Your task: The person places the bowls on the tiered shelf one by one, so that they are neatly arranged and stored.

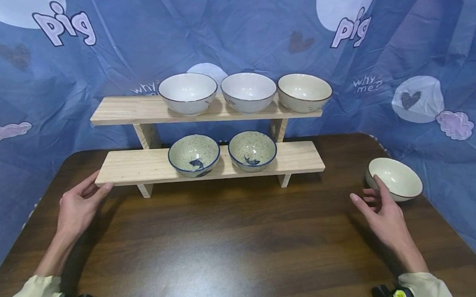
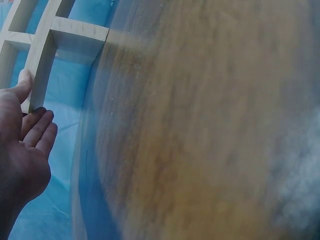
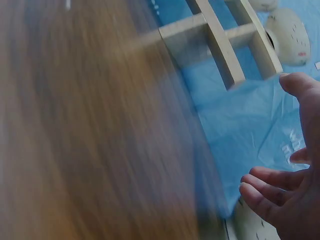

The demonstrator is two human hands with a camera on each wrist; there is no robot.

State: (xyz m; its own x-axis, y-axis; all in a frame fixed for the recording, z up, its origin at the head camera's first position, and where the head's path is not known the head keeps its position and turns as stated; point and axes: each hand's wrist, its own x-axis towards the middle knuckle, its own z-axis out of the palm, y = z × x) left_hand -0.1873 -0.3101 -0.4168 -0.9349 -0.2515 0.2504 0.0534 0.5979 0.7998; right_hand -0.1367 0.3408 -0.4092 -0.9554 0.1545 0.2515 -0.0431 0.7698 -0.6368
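Note:
A two-tier wooden shelf (image 1: 151, 165) stands at the back of the dark table (image 1: 226, 237). Its upper board carries three pale bowls (image 1: 187, 92); its lower board (image 2: 40, 65) holds two green fish-pattern bowls (image 1: 194, 155). My left hand (image 1: 78, 206) lies open at the lower board's left end, thumb (image 2: 20, 85) touching the edge. My right hand (image 1: 380, 208) is open, fingers spread, just left of a cream bowl (image 1: 396, 179) tilted on the table at the right, its thumb at the rim. In the right wrist view the fingers (image 3: 270, 192) hold nothing.
A blue printed cloth (image 1: 257, 32) hangs behind and around the table. The table's right edge runs close behind the cream bowl. Bare dark wood lies between my two hands.

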